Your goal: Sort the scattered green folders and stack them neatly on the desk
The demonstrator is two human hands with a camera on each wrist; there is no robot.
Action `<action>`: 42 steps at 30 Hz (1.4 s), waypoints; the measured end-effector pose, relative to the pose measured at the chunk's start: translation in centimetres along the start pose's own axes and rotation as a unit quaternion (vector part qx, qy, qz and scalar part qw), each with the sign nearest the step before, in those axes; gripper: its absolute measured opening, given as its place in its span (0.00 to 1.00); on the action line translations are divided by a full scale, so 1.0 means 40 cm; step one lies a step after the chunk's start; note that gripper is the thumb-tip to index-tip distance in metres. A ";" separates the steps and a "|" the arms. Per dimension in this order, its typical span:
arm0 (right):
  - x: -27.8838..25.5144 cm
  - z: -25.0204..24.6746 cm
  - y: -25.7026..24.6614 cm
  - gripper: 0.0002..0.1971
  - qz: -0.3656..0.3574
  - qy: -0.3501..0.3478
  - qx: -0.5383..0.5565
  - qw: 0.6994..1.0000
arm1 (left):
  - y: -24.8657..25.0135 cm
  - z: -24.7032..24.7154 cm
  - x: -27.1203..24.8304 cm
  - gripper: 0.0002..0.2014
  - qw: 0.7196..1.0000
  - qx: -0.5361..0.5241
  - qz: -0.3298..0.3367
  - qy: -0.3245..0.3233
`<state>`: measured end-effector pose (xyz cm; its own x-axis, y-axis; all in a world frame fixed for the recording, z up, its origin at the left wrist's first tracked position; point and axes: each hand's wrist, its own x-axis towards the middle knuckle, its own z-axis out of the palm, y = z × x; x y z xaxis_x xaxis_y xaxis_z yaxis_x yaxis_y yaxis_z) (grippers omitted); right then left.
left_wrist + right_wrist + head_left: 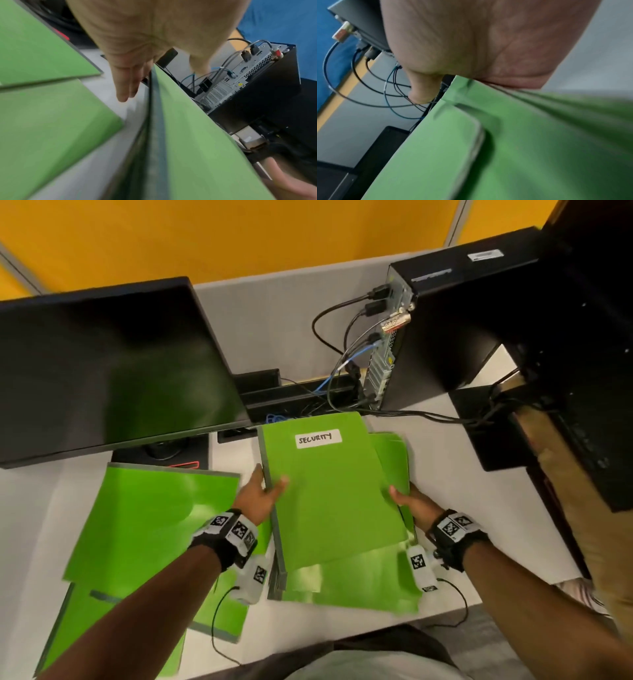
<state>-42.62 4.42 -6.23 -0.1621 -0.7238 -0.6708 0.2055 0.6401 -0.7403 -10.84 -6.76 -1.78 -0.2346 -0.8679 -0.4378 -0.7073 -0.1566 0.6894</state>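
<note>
Head view, L to R: monitor [113, 371] at the back left, and in front of it loose green folders [150, 518] lie overlapped and skewed on the desk [30, 508], not squared to anything. Nxt, my left hand [261, 494] grips the grey spine edge of the folder stack [342, 542], thumb on the top cover and fingers wrapped under the edge. Left wrist view agrees: fingers [124, 83] run down beside the dark spine, thumb over the top. Top folder [329, 487] carries a white label [318, 438] reading SECURITY; it sits a bit twisted vs the folders beneath, whose lower edges stick out toward me. Then my right hand [411, 503] pinches the open edge of the same stack, thumb on top, fingers hidden below. Right wrist view shows several sheets fanned under the palm. PC tower [442, 337] w/ cables [342, 361] stands behind on the right.

Step in hand, I'd judge: squaring the right-side stack between both hands. Roughly halfway, since the left folders are not yet added.

Nxt move calls for tapping the edges flush, setting the stack flat, then letting go w/ my left to fetch the loose ones.

Containers: none as such; whether the folders hold paper, can't tell.
</note>
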 end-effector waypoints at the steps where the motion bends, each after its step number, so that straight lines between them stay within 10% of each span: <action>1: 0.001 -0.002 -0.002 0.56 0.001 -0.007 0.003 1.000 | 0.005 0.015 -0.001 0.49 0.999 0.028 -0.015 -0.033; 8: 0.037 0.000 -0.002 0.56 0.009 0.003 -0.020 1.000 | -0.005 0.040 -0.019 0.57 0.993 0.087 -0.005 -0.080; 13: 0.032 0.055 -0.016 0.30 -0.063 0.110 -0.143 0.982 | -0.029 0.091 -0.048 0.55 0.993 0.068 0.025 -0.097; 18: 0.050 0.041 -0.014 0.37 -0.076 0.136 -0.161 0.975 | -0.073 0.037 -0.045 0.39 0.997 0.010 0.046 -0.060; 24: 0.070 0.027 -0.078 0.26 -0.053 0.147 -0.179 0.971 | -0.241 -0.161 -0.089 0.35 0.941 0.070 -0.216 0.251; 27: 0.076 0.035 -0.081 0.27 -0.045 0.163 -0.181 0.969 | -0.338 -0.248 -0.164 0.46 0.879 0.114 -0.412 0.212; 33: 0.043 0.090 -0.086 0.25 -0.025 0.186 -0.187 0.964 | -0.429 -0.270 -0.248 0.31 0.909 0.268 -0.317 -0.020; 39: 0.033 0.108 -0.074 0.29 -0.005 0.188 -0.212 0.959 | -0.460 -0.303 -0.273 0.27 0.920 0.216 -0.327 -0.004; 42: 0.034 0.107 -0.078 0.29 0.004 0.179 -0.209 0.961 | -0.491 -0.320 -0.267 0.28 0.911 0.058 -0.380 0.147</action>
<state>-39.36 0.36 -4.63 -0.4990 -0.6317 -0.5932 -0.1858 0.7466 -0.6388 14.08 -0.47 -3.25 0.5296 -0.6205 -0.5784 -0.6609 -0.7293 0.1772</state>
